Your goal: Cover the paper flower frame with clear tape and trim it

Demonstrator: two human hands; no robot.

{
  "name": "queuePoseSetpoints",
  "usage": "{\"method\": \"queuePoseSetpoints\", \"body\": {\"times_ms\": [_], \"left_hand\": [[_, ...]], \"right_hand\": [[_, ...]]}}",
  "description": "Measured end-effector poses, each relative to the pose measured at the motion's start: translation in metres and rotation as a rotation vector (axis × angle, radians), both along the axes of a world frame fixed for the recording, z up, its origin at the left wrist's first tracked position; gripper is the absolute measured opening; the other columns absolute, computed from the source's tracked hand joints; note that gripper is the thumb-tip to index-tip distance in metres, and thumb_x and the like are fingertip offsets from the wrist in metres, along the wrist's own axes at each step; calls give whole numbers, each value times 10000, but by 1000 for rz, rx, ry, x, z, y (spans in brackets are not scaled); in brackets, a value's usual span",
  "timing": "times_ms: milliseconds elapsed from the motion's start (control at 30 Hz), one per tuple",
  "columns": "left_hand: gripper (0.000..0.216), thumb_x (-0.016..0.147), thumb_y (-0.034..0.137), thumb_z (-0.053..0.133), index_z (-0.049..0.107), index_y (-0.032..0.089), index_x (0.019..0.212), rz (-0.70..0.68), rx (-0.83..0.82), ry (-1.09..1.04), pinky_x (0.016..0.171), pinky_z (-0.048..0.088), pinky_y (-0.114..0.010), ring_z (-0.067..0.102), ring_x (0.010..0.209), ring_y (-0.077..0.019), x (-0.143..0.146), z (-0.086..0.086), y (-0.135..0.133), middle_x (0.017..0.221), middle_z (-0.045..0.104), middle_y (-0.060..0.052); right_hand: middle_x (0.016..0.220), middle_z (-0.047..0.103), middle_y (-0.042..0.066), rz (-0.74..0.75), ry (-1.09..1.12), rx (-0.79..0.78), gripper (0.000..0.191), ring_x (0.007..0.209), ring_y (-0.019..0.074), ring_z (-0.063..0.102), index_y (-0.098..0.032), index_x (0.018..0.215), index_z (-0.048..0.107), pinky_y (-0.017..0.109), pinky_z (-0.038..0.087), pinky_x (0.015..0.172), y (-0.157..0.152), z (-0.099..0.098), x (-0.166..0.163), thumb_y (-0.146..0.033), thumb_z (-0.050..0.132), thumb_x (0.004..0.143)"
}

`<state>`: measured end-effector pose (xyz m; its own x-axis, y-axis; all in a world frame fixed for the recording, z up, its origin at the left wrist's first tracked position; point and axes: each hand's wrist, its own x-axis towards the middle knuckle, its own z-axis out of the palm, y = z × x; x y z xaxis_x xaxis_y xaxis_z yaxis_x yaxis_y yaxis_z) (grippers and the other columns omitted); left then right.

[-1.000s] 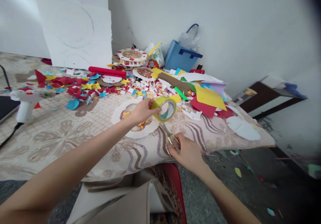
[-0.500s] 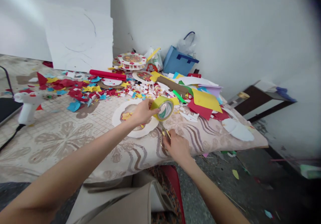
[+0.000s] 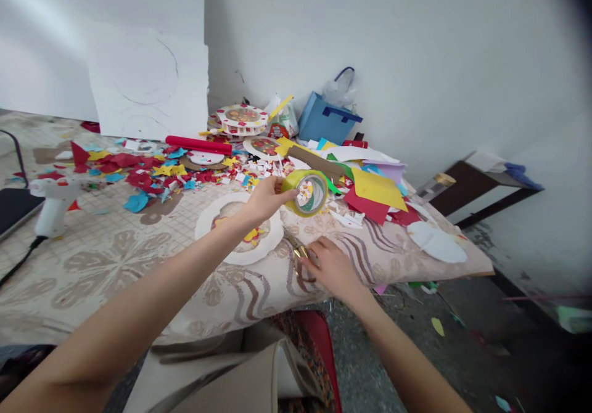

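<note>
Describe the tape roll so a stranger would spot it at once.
Look at the big patterned tablecloth, then the left hand extended over it. That hand grips the tape roll, a thick yellow ring with an open middle, unlike the flat yellow sheet to its right.

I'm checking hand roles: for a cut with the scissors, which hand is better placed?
Probably the right hand: its fingers are at the handles of the scissors, while the left hand is taken up gripping the tape roll.
</note>
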<state>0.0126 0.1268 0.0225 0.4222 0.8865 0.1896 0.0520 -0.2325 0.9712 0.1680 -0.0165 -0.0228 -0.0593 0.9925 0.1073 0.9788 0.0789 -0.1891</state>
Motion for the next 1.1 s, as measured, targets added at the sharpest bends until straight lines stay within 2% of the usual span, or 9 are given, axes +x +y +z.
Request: {"method": "queuePoseSetpoints", "body": {"times_ms": [67,133,233,400,567,667,767,933,1100], "left_hand": [[262,685,343,690,613,133,821,6,-54,-25,652,450,-289,610,723,-172,0,0,0,805,676,-79],[274,684,344,692,622,130,840,7,-95,-48,651,447,-283,612,722,-169,1,-2,0,803,679,-78],[278,682,324,693,628,125,864,17,-141,-79,648,444,-276,608,707,-156,3,-2,-2,815,678,-77],[223,695,285,681,644,117,836,23,-203,-150,664,444,-271,595,704,-141,7,4,-6,820,675,-67],[233,667,306,709,657,135,816,69,-238,-240,675,454,-275,600,724,-145,8,5,-8,827,681,-50],[230,663,313,718,660,136,798,74,-256,-258,682,456,-282,598,718,-142,5,2,-7,814,677,-53],[203,659,298,724,657,139,768,72,-291,-283,685,453,-279,591,709,-131,4,-1,-6,803,666,-49],[154,677,277,705,667,142,740,51,-352,-331,681,444,-264,575,691,-116,4,-3,-5,793,662,-47],[162,663,277,718,673,137,731,61,-412,-366,685,448,-268,578,689,-121,4,0,-6,801,675,-64]], "right_hand": [[947,612,71,-28,224,119,185,824,181,595,-171,951,596,279,436,743,4,0,6,-326,522,879],[922,612,60,-108,440,235,227,700,148,581,-162,985,587,272,449,680,13,-3,9,-344,529,863],[914,600,60,-177,626,327,328,631,135,552,-146,1038,577,278,457,636,29,-8,7,-387,576,815],[909,586,57,-187,792,305,362,592,123,524,-152,1060,559,283,460,602,43,-14,-11,-407,560,803],[918,601,51,-132,1002,230,470,602,123,545,-156,1215,459,265,467,565,40,-11,-25,-406,534,824],[932,589,47,-186,1051,275,399,591,116,547,-173,1136,469,257,469,538,41,-10,-22,-412,536,823],[1039,563,76,-246,1029,409,421,635,120,557,-187,1169,439,251,474,524,44,-10,-15,-393,545,818],[1226,494,131,-154,955,473,512,769,153,591,-206,1333,387,270,511,554,43,-13,-15,-336,506,852],[1309,440,138,-96,932,475,495,839,168,612,-221,1355,392,279,533,580,37,-16,-23,-323,469,877]]}}
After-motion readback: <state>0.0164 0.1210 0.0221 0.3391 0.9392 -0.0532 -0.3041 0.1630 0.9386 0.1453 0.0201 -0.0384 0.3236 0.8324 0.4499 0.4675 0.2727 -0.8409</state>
